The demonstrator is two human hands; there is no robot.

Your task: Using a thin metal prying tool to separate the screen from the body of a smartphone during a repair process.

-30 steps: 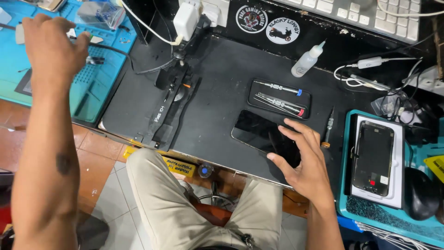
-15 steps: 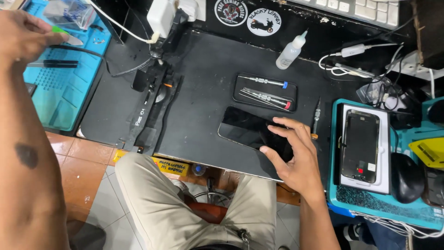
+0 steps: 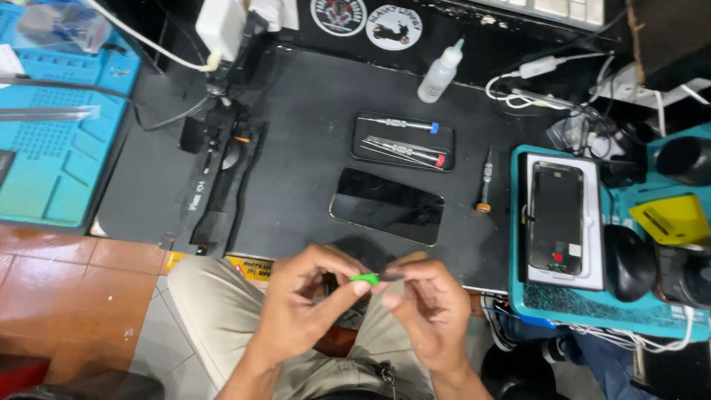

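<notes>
Both hands meet over my lap, just in front of the black work mat (image 3: 296, 148). My left hand (image 3: 307, 304) pinches a small green tool (image 3: 364, 279) between thumb and fingers. My right hand (image 3: 426, 307) holds the tool's dark tip end, fingertips touching the left hand's. A black phone (image 3: 386, 205) lies screen-up on the mat just beyond the hands, untouched.
A black tray (image 3: 402, 141) with screwdrivers sits behind the phone, a loose screwdriver (image 3: 485, 181) to its right. A squeeze bottle (image 3: 438, 74) stands at the back. Right: a second phone (image 3: 557, 218) on a white box, a mouse (image 3: 628, 261). Left: a blue mat (image 3: 52, 148).
My left hand came back from the blue mat at the far left, bringing the green tool. My right hand lifted off the phone and joined it over my lap.
</notes>
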